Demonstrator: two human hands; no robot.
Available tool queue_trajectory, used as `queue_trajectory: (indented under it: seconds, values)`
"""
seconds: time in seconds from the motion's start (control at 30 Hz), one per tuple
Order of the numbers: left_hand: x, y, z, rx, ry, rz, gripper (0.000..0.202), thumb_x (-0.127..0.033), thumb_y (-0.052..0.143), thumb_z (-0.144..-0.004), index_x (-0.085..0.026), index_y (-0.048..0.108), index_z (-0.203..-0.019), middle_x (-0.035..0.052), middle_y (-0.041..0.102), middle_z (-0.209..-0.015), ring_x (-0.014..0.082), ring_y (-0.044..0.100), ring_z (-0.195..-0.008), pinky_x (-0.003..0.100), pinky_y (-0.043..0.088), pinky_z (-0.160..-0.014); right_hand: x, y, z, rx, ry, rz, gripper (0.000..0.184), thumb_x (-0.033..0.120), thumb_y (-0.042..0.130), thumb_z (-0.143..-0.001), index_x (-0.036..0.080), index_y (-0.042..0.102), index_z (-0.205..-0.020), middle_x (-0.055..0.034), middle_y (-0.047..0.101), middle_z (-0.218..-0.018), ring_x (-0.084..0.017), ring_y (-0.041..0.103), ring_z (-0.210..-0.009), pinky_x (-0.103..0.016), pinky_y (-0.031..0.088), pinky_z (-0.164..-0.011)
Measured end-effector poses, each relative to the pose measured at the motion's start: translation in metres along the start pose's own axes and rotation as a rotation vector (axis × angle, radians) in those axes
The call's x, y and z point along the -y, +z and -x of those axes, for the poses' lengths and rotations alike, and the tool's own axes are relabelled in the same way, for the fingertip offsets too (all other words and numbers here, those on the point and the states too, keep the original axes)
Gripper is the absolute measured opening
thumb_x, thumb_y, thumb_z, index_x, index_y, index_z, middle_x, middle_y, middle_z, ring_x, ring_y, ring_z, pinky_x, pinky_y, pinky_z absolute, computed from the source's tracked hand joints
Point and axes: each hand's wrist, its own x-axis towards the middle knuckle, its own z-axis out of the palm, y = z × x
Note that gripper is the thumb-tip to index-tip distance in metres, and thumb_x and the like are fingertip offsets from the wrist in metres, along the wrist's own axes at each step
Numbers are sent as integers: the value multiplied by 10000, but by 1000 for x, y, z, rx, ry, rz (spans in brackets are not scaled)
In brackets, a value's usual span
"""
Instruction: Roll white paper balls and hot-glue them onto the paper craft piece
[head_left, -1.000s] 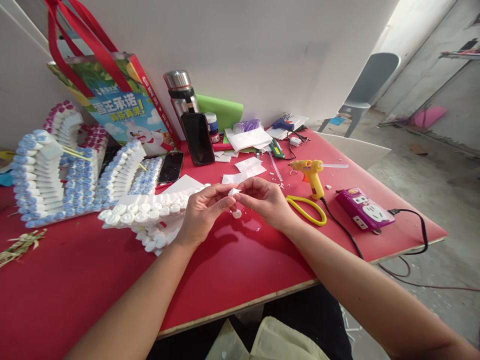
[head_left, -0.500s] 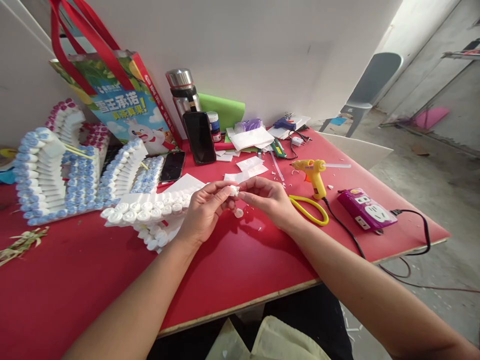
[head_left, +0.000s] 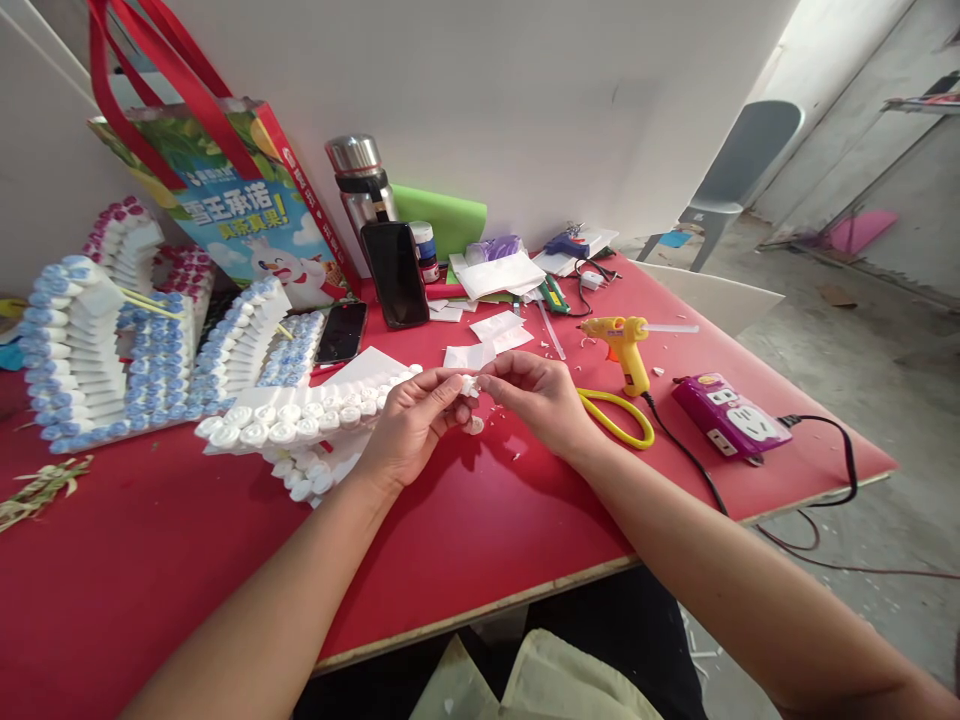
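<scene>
Between my hands is a small crumpled white paper piece [head_left: 469, 385], perhaps a rolled flower. My left hand [head_left: 415, 418] pinches it between thumb and fingers. My right hand [head_left: 536, 400] is closed too, its thumb and fingertips pressed together at the right side of the same piece. Just below the fingers is a small white roll [head_left: 475, 425]. Left of my left hand stands a white form covered in rows of rolled white paper roses [head_left: 281, 432].
A yellow glue gun [head_left: 626, 350] stands right of my hands, near a yellow cable loop and a purple power socket [head_left: 731, 415]. Blue-and-white rose-covered forms [head_left: 75, 350], a gift bag [head_left: 255, 210], a thermos [head_left: 356, 180], an upright phone [head_left: 395, 275] and paper scraps [head_left: 499, 330] stand behind.
My hands stay close together on the white piece, with only slight finger movement. The whole view has shifted a little; nothing else visibly moved.
</scene>
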Motion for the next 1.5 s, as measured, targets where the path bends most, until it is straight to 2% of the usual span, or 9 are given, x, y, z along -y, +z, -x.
queue_trajectory:
  seconds: [0.23, 0.37, 0.47, 0.67, 1.03, 1.23, 1.33, 1.4, 1.5]
  values:
    - [1, -4, -3, -30, -22, 54, 146, -264, 731, -859, -124, 727, -900, 37, 647, -759, 90, 546, -611, 237, 546, -583, 3, 0, 2, -6, -48, 107, 182, 335, 673, -886, 158, 717, -896, -20, 679, -760, -122, 594, -675, -262, 495, -644]
    - [1, -4, -2, -34, -22, 43, 143, -254, 750, -840, -120, 718, -876, 38, 646, -790, 93, 550, -635, 238, 551, -590, -1, 0, 4, -1, -219, 262, 125, 246, 608, -921, 182, 715, -931, -42, 684, -868, -150, 628, -794, -282, 511, -705]
    - [1, -3, -2, -42, -15, 25, 156, -265, 759, -833, -121, 714, -870, 36, 643, -779, 97, 554, -633, 246, 554, -588, -3, 0, 5, -3, -350, 388, 151, 189, 562, -935, 195, 712, -956, -50, 678, -915, -153, 627, -814, -284, 507, -695]
    - [0, 0, 0, -87, -14, -2, 186, -279, 790, -802, -120, 715, -865, 28, 645, -719, 103, 570, -614, 249, 553, -593, -5, 0, 6, -2, -466, 512, 178, 125, 547, -922, 190, 699, -989, -59, 671, -931, -152, 620, -799, -285, 498, -680]
    - [3, 1, -1, -128, 23, -30, 229, -289, 823, -762, -122, 732, -889, 38, 670, -776, 105, 591, -633, 253, 549, -616, -6, 0, 8, 24, -545, 679, 232, 143, 514, -927, 211, 691, -1059, -93, 644, -980, -174, 616, -813, -311, 509, -720]
    - [7, -4, -2, -146, 24, -43, 206, -292, 796, -791, -126, 724, -888, 33, 667, -784, 96, 586, -646, 232, 538, -628, -7, 0, 8, 31, -499, 676, 250, 156, 536, -909, 208, 726, -1064, -86, 653, -961, -167, 614, -782, -299, 495, -671]
    - [7, -6, -4, -143, 4, -2, 196, -291, 780, -809, -120, 723, -884, 41, 669, -784, 91, 568, -648, 219, 526, -623, -4, 1, 7, -11, -425, 540, 232, 145, 556, -901, 206, 751, -1011, -64, 681, -924, -152, 623, -760, -279, 482, -630]
    - [7, -6, -4, -132, -15, 41, 187, -281, 771, -817, -111, 725, -881, 45, 668, -788, 87, 554, -643, 214, 523, -616, -1, 0, 6, -33, -362, 439, 213, 148, 575, -895, 199, 761, -984, -58, 697, -922, -153, 635, -786, -280, 495, -660]
    - [5, -6, -4, -101, -49, 95, 187, -268, 768, -820, -108, 731, -910, 44, 655, -767, 91, 541, -631, 226, 531, -612, 2, -2, 3, -33, -234, 273, 229, 177, 597, -888, 206, 764, -1042, -55, 697, -969, -159, 644, -850, -292, 516, -728]
